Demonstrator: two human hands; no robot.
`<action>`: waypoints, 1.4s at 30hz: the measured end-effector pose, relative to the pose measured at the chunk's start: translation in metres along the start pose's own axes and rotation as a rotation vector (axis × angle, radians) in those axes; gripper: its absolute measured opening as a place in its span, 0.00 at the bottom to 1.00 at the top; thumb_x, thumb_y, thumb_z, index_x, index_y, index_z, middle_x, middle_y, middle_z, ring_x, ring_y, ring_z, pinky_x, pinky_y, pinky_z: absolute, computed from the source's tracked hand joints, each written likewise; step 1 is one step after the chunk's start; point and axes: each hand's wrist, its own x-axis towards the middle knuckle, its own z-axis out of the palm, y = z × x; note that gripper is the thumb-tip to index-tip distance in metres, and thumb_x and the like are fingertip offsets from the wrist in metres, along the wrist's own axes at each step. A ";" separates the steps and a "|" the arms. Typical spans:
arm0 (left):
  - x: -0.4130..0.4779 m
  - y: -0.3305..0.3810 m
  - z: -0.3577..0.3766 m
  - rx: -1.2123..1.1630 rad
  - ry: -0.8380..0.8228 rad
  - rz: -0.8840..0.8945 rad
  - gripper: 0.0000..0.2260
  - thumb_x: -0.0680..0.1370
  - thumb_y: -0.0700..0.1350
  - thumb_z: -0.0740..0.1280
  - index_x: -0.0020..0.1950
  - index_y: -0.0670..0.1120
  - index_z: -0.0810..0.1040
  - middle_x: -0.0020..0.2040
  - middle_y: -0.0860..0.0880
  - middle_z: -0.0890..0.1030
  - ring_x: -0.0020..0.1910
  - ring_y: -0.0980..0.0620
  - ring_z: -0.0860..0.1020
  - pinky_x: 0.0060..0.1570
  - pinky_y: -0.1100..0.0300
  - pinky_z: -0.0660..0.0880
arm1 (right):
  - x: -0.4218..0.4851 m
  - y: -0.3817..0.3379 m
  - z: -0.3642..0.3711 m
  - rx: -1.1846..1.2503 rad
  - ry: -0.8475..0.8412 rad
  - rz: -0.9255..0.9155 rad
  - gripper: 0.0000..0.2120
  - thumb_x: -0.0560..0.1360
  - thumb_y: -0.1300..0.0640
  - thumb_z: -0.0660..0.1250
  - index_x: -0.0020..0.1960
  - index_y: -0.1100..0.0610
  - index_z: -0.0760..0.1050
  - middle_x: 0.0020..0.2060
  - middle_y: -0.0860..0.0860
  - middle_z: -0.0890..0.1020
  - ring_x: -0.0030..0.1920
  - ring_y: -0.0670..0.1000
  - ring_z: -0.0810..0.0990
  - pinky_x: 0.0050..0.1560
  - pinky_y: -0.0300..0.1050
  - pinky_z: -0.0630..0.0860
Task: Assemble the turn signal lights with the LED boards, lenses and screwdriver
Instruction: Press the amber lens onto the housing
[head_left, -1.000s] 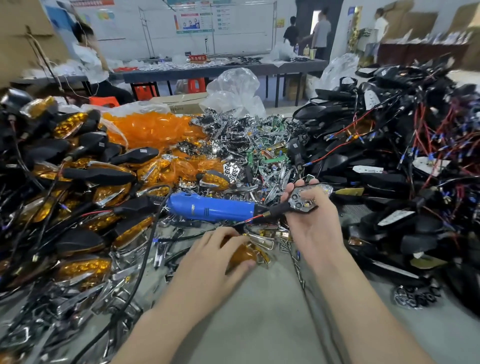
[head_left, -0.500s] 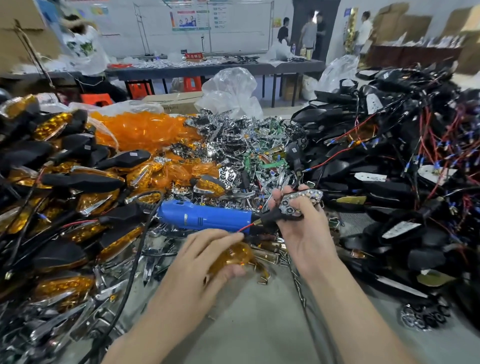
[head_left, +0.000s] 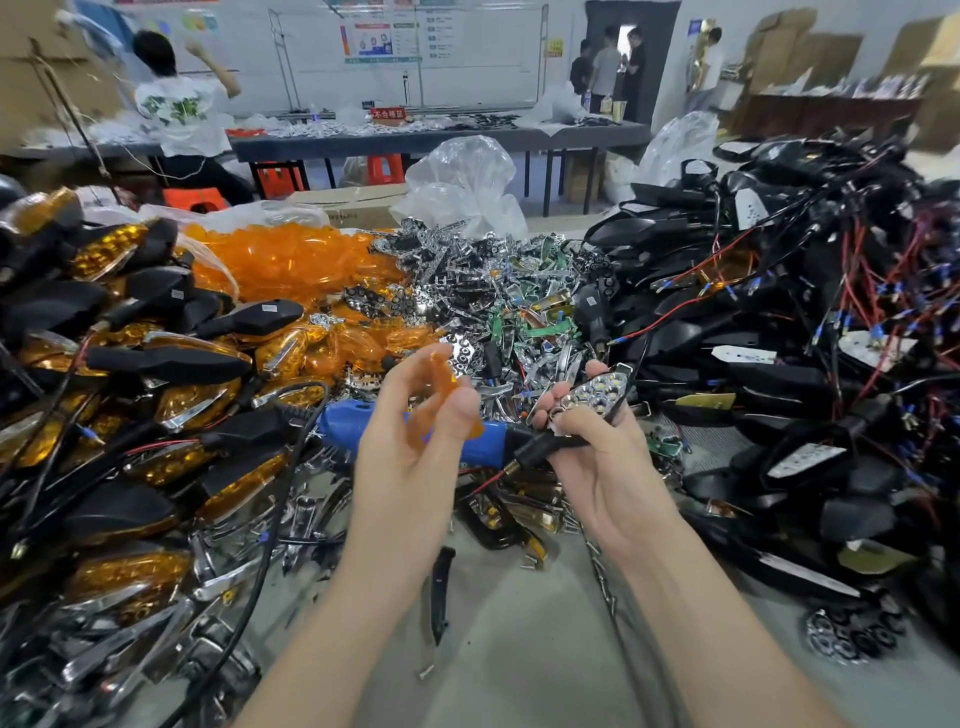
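My left hand (head_left: 415, 457) is raised above the table and pinches a clear amber lens (head_left: 441, 384) between thumb and fingers. To its right, my right hand (head_left: 597, 457) grips a black turn signal housing (head_left: 597, 392) with a chrome reflector and LED board facing up; the housing's black stem and red wire run out to the left. The blue electric screwdriver (head_left: 363, 431) lies on the table behind my hands, partly hidden by the left hand.
Finished amber-and-black signals (head_left: 130, 364) are heaped on the left, loose amber lenses (head_left: 291, 265) at the back left, chrome reflectors and green boards (head_left: 493, 291) in the middle, wired black housings (head_left: 805, 338) on the right. Grey table (head_left: 519, 649) shows near me. People work at far tables.
My left hand picked an amber lens off the table and lifted it up toward the housing. The right hand turned the housing so its reflector faces up.
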 end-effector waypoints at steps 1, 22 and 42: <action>0.004 0.000 0.007 -0.061 -0.001 -0.025 0.20 0.75 0.58 0.68 0.65 0.55 0.75 0.58 0.51 0.80 0.60 0.52 0.80 0.55 0.56 0.79 | 0.000 0.000 0.001 -0.013 -0.004 -0.004 0.25 0.75 0.81 0.54 0.58 0.54 0.70 0.41 0.53 0.79 0.41 0.50 0.80 0.48 0.44 0.78; -0.001 -0.027 0.012 -0.131 -0.224 -0.141 0.20 0.76 0.43 0.66 0.68 0.49 0.68 0.64 0.52 0.80 0.64 0.58 0.78 0.57 0.69 0.74 | -0.003 -0.002 0.012 -0.063 -0.049 0.090 0.14 0.69 0.57 0.69 0.54 0.53 0.77 0.42 0.54 0.81 0.44 0.54 0.80 0.50 0.47 0.77; -0.002 -0.028 0.008 0.038 -0.223 -0.058 0.22 0.79 0.45 0.67 0.72 0.52 0.67 0.62 0.55 0.81 0.63 0.57 0.78 0.59 0.69 0.73 | -0.012 -0.004 0.015 -0.140 -0.133 0.072 0.10 0.71 0.59 0.67 0.51 0.53 0.80 0.43 0.54 0.81 0.48 0.55 0.81 0.54 0.49 0.76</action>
